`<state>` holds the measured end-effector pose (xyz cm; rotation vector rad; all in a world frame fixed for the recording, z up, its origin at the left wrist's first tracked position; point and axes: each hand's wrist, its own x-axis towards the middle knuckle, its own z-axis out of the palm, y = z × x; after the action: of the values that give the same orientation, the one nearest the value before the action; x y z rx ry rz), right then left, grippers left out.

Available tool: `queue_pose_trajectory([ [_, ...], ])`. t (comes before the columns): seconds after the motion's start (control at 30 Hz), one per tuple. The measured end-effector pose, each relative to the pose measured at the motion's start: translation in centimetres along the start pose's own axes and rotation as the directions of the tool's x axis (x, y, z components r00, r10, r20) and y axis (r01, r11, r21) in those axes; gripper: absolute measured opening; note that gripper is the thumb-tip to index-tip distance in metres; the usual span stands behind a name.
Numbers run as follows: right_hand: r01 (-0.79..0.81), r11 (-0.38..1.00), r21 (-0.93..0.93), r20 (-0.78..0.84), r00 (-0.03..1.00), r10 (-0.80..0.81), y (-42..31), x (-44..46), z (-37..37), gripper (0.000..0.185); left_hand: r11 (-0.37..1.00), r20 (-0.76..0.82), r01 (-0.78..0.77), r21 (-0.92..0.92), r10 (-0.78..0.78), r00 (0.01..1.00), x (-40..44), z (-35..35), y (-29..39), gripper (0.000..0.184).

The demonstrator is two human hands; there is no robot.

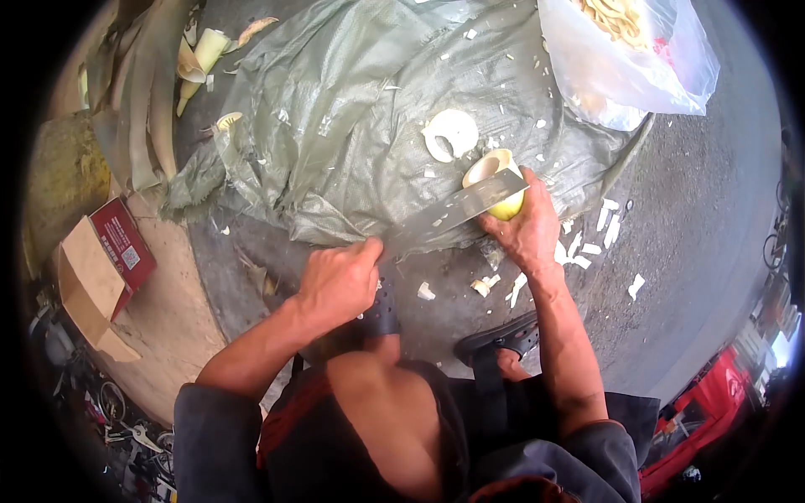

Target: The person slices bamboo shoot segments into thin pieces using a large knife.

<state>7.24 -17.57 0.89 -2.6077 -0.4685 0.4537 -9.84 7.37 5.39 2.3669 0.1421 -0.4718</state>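
My left hand (340, 281) is closed round the handle of a broad-bladed knife (449, 212), whose blade slants up to the right. In my right hand (532, 228) is a hollow, pale yellow piece of bamboo shoot (508, 207). The blade lies across this piece, hiding part of it; whether it has cut in, I cannot tell. Just beyond, a white, curved bamboo shoot slice (451, 135) rests on a grey-green woven sheet (352, 142) among small white scraps.
A clear plastic bag (637, 80) with yellowish pieces stands at the far right. White trimmings (610, 220) litter the ground on the right. At the left are an opened cardboard box (109, 264) and a pale conical shoot piece (210, 50). My sandalled foot (507, 339) is below.
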Motion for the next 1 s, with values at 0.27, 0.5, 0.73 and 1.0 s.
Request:
queue_pose_trajectory([
  [0.27, -0.001, 1.000, 0.028, 0.006, 1.000, 0.001, 0.3, 0.2, 0.3, 0.077, 0.999, -0.026, -0.042, -0.020, 0.041, 0.999, 1.6, 0.5, 0.2, 0.021],
  [0.5, -0.077, 0.997, 0.030, 0.082, 0.994, 0.074, -0.4, 0.3, -0.3, 0.079, 0.998, -0.048, -0.063, -0.010, 0.063, 0.997, 2.2, -0.2, 1.0, 0.021],
  [0.73, -0.006, 1.000, 0.006, 0.009, 1.000, 0.006, 0.5, -0.1, 0.7, 0.082, 0.998, 0.016, -0.058, 0.008, 0.058, 0.998, 2.1, -0.2, 0.5, 0.021],
  [1.0, -0.010, 1.000, -0.021, -0.040, 0.999, 0.009, -0.6, -0.4, 0.8, 0.066, 0.996, -0.024, -0.049, -0.080, 0.047, 0.999, 5.2, 1.5, 2.0, 0.011],
])
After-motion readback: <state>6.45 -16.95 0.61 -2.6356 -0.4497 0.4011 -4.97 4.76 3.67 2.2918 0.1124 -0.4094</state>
